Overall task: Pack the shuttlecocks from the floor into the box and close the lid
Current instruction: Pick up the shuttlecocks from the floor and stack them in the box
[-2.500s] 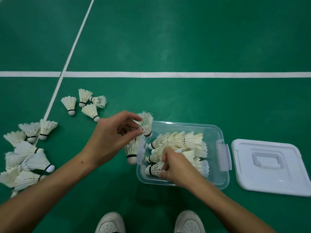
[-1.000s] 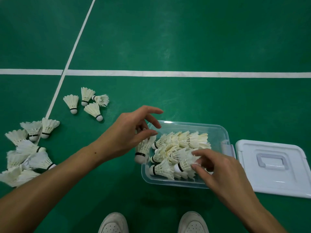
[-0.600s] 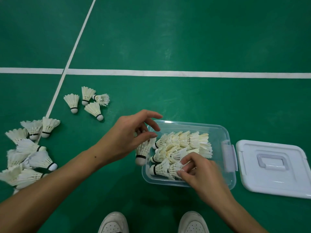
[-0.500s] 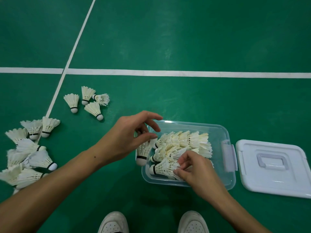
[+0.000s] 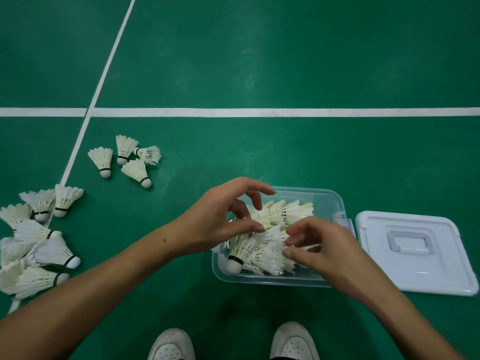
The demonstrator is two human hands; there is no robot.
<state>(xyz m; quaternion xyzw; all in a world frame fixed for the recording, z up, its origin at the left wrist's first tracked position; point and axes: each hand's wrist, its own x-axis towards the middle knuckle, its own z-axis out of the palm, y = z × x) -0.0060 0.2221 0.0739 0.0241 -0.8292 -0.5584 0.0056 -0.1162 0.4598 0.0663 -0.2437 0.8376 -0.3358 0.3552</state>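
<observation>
A clear plastic box [image 5: 335,203] sits on the green floor, holding several white shuttlecocks [image 5: 288,213] lying on their sides. My left hand [image 5: 215,222] reaches over the box's left end and pinches the feathers of one shuttlecock [image 5: 240,252], whose cork points down into the near left corner. My right hand [image 5: 327,250] hovers over the box's near right part, thumb and forefinger curled onto the feather skirt of another shuttlecock [image 5: 274,236]. The white lid [image 5: 415,255] lies flat on the floor just right of the box.
Several loose shuttlecocks [image 5: 127,158] lie on the floor to the far left of the box, and a bigger pile [image 5: 39,242] lies at the left edge on a white court line. My two white shoes [image 5: 171,344] stand near the bottom edge.
My left hand has brought its shuttlecock from outside the box's left wall into the near left corner. My right hand has lifted from the packed shuttlecocks to the feathers in the middle.
</observation>
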